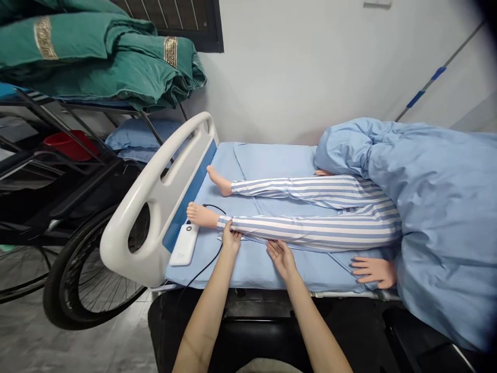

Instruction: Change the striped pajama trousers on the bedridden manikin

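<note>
A manikin in blue-and-white striped trousers (310,228) lies on the bed, its bare feet toward the footboard. My left hand (232,238) is wrapped around the nearer lower leg just above the ankle, thumb on top and fingers underneath. Farther up the same leg, my right hand (282,257) is palm up with fingers stretched out, their tips at the lower edge of the calf. Whether those tips reach beneath the leg is hard to see. Beside the nearer foot (202,214) lies a white power bank (185,245) with a black cable (205,268).
A white-and-blue footboard (155,207) closes the bed's left end. A blue quilt (446,207) covers the manikin's upper body; one manikin hand (375,272) sticks out. On the left stand a wheelchair wheel (89,280) and a rack with green bedding (97,57).
</note>
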`<state>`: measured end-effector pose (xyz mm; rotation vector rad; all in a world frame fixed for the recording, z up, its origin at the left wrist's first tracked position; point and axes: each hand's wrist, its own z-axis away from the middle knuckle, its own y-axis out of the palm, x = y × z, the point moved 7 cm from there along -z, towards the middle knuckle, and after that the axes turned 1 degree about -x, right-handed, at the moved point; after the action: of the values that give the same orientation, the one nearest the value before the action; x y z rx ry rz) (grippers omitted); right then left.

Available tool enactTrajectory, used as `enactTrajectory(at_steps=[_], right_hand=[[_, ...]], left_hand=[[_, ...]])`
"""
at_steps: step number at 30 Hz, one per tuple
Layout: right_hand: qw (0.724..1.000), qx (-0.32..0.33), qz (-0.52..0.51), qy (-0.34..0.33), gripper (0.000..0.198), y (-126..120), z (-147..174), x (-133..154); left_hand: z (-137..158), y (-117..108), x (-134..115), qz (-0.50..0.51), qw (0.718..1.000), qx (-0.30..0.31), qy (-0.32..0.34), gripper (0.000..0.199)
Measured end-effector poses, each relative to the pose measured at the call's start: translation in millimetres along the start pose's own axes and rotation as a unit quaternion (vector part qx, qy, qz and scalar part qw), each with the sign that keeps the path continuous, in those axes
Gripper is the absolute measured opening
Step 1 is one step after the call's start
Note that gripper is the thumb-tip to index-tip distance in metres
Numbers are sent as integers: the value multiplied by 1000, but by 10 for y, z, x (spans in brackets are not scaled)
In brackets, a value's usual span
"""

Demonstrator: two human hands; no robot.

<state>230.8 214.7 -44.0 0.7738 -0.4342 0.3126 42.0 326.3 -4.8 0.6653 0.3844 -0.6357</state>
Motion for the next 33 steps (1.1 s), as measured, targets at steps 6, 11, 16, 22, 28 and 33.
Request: enactTrajectory(at_steps=[6, 11, 16, 22, 28, 33], right_hand=[[997, 47, 24, 61, 13, 31, 42, -253], [987, 133, -23, 86, 16, 400, 28, -478], [976, 145, -159, 21, 19, 774, -93, -379], [975, 135, -176, 28, 20, 776, -72, -378], [968, 184, -168, 28, 24, 887, 51, -286], [962, 208, -175, 1, 34, 746, 115, 212]], left_hand=[[-38, 120, -59, 2, 1000, -28, -2, 17], [61, 176, -166, 0, 1000, 1, 4, 18], [168, 138, -186, -17, 1000, -1, 3, 20], [149, 10, -133, -14, 1000, 12, 12, 15], [304, 142, -368, 13, 997, 58, 59, 8], [688, 536, -703, -32, 988, 90, 121, 12]])
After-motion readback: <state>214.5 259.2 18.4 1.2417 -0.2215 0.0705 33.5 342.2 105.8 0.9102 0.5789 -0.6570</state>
